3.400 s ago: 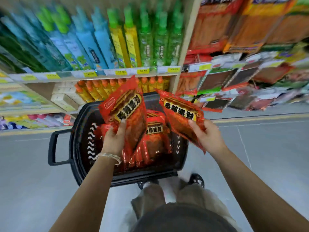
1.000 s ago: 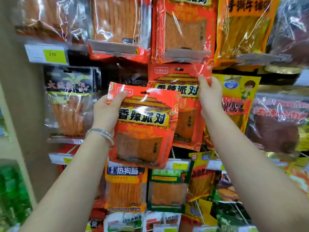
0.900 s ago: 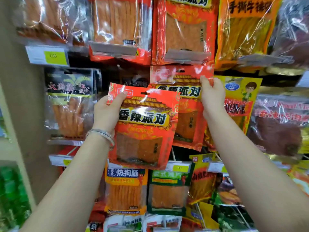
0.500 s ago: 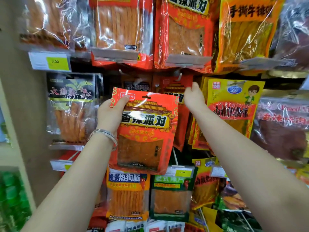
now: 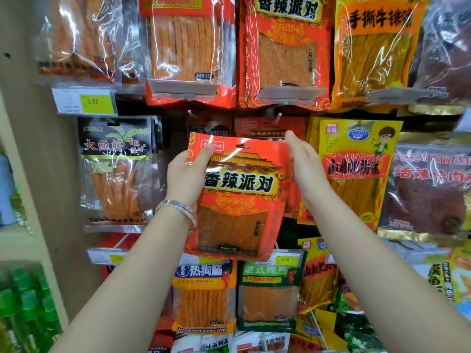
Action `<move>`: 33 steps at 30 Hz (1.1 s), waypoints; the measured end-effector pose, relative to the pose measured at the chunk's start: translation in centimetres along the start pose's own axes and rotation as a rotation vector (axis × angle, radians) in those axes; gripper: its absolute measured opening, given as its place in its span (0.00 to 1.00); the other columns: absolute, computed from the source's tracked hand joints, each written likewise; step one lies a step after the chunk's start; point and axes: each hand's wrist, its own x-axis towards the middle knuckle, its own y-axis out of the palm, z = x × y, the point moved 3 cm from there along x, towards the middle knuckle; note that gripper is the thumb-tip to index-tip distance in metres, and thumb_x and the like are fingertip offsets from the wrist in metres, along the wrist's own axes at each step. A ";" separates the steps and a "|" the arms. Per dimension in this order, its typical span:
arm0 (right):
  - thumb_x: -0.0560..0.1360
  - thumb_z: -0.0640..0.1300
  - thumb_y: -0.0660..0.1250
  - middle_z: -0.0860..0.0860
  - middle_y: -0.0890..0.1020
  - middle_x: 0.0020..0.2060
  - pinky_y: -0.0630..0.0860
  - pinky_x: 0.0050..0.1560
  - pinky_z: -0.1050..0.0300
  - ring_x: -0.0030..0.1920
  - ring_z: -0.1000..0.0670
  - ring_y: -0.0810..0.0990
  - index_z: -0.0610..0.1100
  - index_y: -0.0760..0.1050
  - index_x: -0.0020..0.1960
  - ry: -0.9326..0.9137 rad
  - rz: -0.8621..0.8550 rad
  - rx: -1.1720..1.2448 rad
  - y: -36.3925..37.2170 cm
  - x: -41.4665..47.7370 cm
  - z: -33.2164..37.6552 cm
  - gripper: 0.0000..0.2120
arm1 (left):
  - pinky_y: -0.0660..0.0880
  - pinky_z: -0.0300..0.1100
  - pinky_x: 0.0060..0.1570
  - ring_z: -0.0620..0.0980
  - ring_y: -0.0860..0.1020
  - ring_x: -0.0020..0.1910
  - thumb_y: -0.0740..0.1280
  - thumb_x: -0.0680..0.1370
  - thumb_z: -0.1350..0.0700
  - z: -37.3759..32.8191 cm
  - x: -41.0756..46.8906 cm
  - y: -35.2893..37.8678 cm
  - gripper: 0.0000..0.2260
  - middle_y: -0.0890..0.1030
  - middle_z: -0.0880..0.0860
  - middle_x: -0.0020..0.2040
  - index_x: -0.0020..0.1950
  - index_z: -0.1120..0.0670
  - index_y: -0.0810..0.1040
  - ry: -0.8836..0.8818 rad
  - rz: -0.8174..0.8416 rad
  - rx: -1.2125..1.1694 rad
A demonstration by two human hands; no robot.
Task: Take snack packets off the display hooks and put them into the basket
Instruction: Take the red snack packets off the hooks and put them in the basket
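The coming move, as I judge it, turns on the hanging packet (image 5: 265, 126). It sits on its hook (image 5: 278, 116), just above and behind the right hand (image 5: 304, 165). That hand is clearly the nearer one, with its fingertips (image 5: 290, 136) up at the packet's top band, though I cannot tell whether they touch it. It is open and holds nothing, fingers fairly straight and close together, palm turned left. The left hand (image 5: 187, 178) is occupied: it grips the held packet (image 5: 239, 200) by its upper left corner, thumb across the front. I would not count on it for the hook. The held packet stands upright with its long axis vertical, in front of the display. It covers most of the hanging packet, so only that one's top band shows. To free it, I expect the right hand must pinch that band and draw it toward me along the hook, whose tip points out and slightly up. The held packet is glossy red foil with a yellow banner of black characters under a roof drawing. A clear window low down shows a flat reddish-brown sheet, and the packet looks thin, light and slippery. A yellow packet (image 5: 356, 171) hangs just right of the right hand. The basket is out of view.
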 end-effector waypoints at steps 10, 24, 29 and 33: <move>0.75 0.46 0.68 0.56 0.78 0.38 0.74 0.48 0.55 0.42 0.55 0.77 0.54 0.70 0.41 -0.354 -0.289 -0.129 -3.4 0.6 3.2 0.08 | 0.59 0.43 0.71 0.48 0.62 0.72 0.65 0.75 0.64 -2.4 0.4 4.9 0.32 0.63 0.52 0.73 0.76 0.50 0.57 0.409 0.142 0.452; 0.77 0.47 0.65 0.59 0.73 0.37 0.67 0.36 0.71 0.38 0.61 0.71 0.47 0.70 0.47 -0.321 -0.379 -0.249 -3.7 5.5 2.5 0.05 | 0.46 0.32 0.69 0.39 0.49 0.74 0.61 0.77 0.60 -3.9 0.3 8.8 0.31 0.53 0.47 0.77 0.77 0.46 0.52 0.638 0.290 0.542; 0.76 0.43 0.63 0.52 0.75 0.40 0.67 0.37 0.54 0.39 0.48 0.73 0.44 0.66 0.57 -0.342 -0.325 -0.521 -2.4 5.8 0.8 0.11 | 0.56 0.35 0.71 0.31 0.48 0.70 0.59 0.77 0.61 -3.6 0.5 8.5 0.32 0.52 0.44 0.77 0.76 0.42 0.52 0.625 0.306 0.516; 0.70 0.37 0.67 0.43 0.75 0.53 0.65 0.39 0.55 0.49 0.40 0.77 0.41 0.65 0.63 -0.454 -0.256 -0.874 -1.2 6.0 -0.7 0.23 | 0.58 0.22 0.63 0.36 0.49 0.73 0.60 0.77 0.62 -3.8 0.4 8.4 0.32 0.52 0.46 0.77 0.76 0.42 0.53 0.638 0.302 0.496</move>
